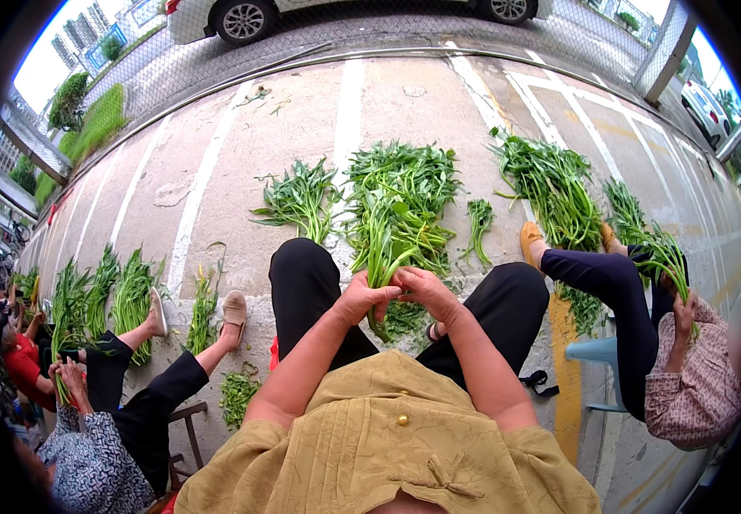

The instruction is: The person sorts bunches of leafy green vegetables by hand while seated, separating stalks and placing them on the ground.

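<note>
In front of my lap, my left hand (360, 296) is closed around the stems of a bunch of water spinach (382, 253). Its leafy tops point away from me, and the cut ends stick out below my fingers. My right hand (426, 291) meets it from the side, fingers curled and pinching at the stems; its fingertips are partly hidden. Just beyond lies a large heap of water spinach (405, 176) on the pavement. A smaller bunch (300, 201) rests to its left, and a few thin sprigs (478, 230) lie to its right.
A person on the right, beside a blue stool (593, 351), holds greens (663, 257) near another heap (550, 188). On the left, a seated person holds a bunch (66, 313), with more piles (133, 295) nearby. Cut scraps (238, 396) lie on the ground. A wire fence (353, 34) stands beyond.
</note>
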The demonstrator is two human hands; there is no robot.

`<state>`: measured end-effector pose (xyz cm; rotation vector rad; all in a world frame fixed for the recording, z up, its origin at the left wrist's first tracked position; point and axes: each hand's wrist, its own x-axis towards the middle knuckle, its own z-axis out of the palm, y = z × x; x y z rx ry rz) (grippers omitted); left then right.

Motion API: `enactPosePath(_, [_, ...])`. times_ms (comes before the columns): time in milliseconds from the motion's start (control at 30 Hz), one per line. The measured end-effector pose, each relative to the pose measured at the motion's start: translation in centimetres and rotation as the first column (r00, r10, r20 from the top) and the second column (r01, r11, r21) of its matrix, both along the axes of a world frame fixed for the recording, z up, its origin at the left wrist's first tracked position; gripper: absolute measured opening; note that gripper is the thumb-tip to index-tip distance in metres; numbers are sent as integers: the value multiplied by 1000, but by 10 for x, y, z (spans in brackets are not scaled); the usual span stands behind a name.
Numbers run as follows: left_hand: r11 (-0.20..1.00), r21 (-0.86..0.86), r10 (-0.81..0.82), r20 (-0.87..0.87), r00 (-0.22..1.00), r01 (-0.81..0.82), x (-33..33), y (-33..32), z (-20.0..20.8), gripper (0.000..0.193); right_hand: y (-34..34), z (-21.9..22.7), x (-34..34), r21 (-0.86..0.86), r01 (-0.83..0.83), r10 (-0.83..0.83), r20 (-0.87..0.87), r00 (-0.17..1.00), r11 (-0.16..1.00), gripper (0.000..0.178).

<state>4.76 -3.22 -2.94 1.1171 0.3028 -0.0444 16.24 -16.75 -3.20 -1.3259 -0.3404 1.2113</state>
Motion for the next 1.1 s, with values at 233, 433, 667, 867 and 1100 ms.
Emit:
enactPosePath(233, [987, 157, -29, -68, 997, 39, 10, -21, -18, 35, 13, 8, -18, 112, 55, -62, 56, 997, 992, 33])
enactPosePath(433, [978, 201, -43, -46, 998, 51, 14, -22, -40, 32, 19, -27, -19, 179, 137, -169, 177, 970, 974, 23])
enactPosePath(667, [811, 457, -276, -252, 927, 366, 0, 1, -16, 35, 16, -32, -17, 198, 110, -149, 192, 970, 974, 24])
enactPosePath(867, [557, 824, 6, -129, 992, 104, -11, 16, -6, 28, 11, -36, -12, 165, 113, -156, 278, 948, 980, 22])
enactPosePath(1100, [574, 761, 107, 299, 948, -304, 8, 3, 39, 21, 8, -42, -18, -69, -7, 64, 890, 451, 998, 33])
